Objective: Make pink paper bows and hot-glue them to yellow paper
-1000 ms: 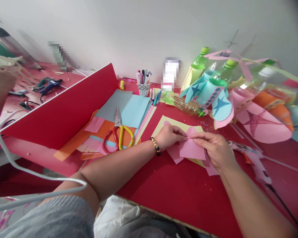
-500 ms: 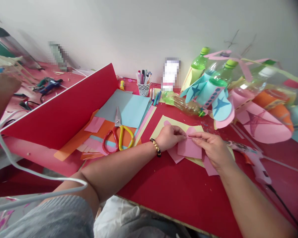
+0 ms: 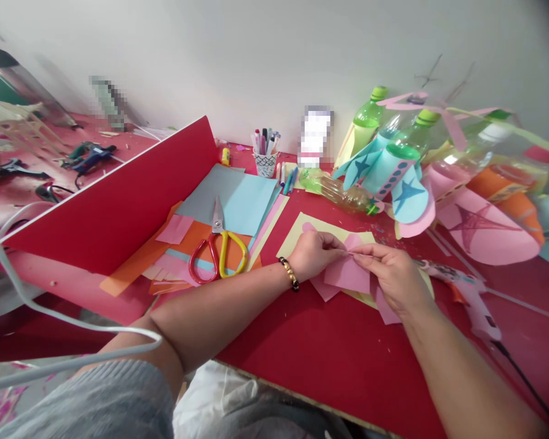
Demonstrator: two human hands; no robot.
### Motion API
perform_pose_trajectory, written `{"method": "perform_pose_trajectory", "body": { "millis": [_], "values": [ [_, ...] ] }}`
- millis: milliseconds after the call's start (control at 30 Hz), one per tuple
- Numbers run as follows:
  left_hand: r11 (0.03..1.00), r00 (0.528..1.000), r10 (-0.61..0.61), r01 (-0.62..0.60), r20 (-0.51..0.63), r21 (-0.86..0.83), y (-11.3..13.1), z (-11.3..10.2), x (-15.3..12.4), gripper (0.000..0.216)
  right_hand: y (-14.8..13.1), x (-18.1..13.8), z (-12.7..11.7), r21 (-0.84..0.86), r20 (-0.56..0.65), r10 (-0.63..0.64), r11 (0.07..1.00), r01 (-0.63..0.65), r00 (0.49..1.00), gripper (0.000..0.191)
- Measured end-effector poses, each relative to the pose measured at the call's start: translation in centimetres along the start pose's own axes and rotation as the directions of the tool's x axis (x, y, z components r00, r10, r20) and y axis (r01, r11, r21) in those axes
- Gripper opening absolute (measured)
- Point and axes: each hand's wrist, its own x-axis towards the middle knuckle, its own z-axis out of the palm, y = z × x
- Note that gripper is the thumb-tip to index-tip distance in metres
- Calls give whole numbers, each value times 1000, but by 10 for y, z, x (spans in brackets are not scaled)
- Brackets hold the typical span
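Note:
Between both sets of fingertips I hold a pink paper piece (image 3: 348, 275) by its upper edge. My left hand (image 3: 315, 255), with a beaded bracelet (image 3: 289, 273) at the wrist, pinches that edge on one side. Opposite it, my right hand (image 3: 388, 268) pinches the same edge; the fingertips of both hands nearly meet. Beneath the hands lies a pale yellow sheet (image 3: 297, 230) with more pink paper (image 3: 387, 306) on it. Just right of my right hand, a hot glue gun (image 3: 476, 299) rests on its side. The folded edge is partly hidden by my fingers.
Scissors (image 3: 218, 250) with red and yellow handles lie on coloured paper (image 3: 231, 195) to the left. A red board (image 3: 132, 207) stands beyond them. Decorated bottles (image 3: 416, 158) crowd the back right, near a pen cup (image 3: 266, 163) and a phone (image 3: 315, 135). A white cable (image 3: 73, 323) crosses lower left.
My fingertips have drawn slightly closer together on the pink paper's edge, and the paper has shifted a little left. At far left, another person's hand has moved mostly out of view.

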Motion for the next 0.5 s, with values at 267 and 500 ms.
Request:
{"method": "perform_pose_trajectory", "body": {
  "millis": [267, 500],
  "values": [
    [1000, 1000, -25, 25, -1, 3, 3, -2, 0, 15, 5, 2, -2, 39, -2, -8, 999, 8, 1000, 22],
    [1000, 1000, -12, 12, 6, 13, 3, -3, 1, 19, 6, 3, -1, 79, -3, 8, 997, -8, 1000, 26]
  ]
}}
